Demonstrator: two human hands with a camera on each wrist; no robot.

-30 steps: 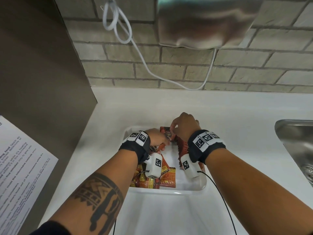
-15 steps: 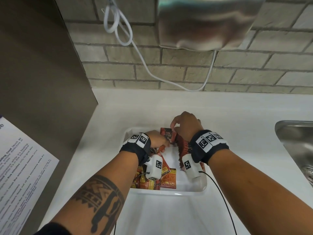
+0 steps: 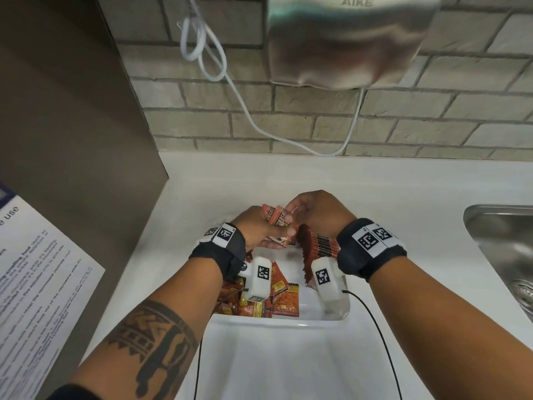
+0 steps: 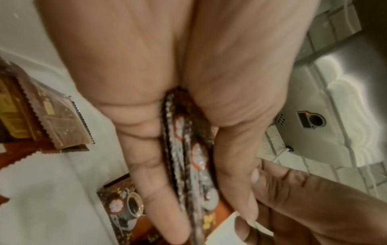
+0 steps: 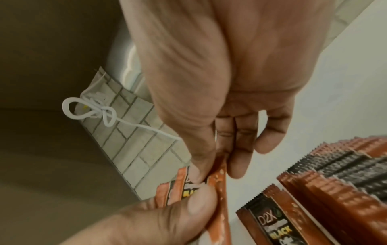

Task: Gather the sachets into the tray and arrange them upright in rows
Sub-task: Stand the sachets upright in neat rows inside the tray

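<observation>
A white tray (image 3: 277, 320) sits on the counter before me. My left hand (image 3: 261, 226) grips a small stack of red-brown sachets (image 3: 275, 217) above the tray's far end; the stack's edges (image 4: 188, 159) show between its thumb and fingers. My right hand (image 3: 310, 210) pinches the top of one sachet (image 5: 218, 179) in that stack between thumb and fingers. A row of upright sachets (image 3: 318, 245) stands along the tray's right side, also seen as the upright row (image 5: 326, 179). Loose sachets (image 3: 277, 298) lie jumbled in the tray's near left part.
A steel sink (image 3: 501, 241) lies to the right. A steel hand dryer (image 3: 346, 39) hangs on the brick wall with a white cable (image 3: 248, 111) looping down. A brown panel (image 3: 72, 111) and a printed notice (image 3: 34, 284) stand at the left.
Both hands have risen from inside the tray. The left hand now holds a stack of sachets up, and the right hand's fingers have closed on its top.
</observation>
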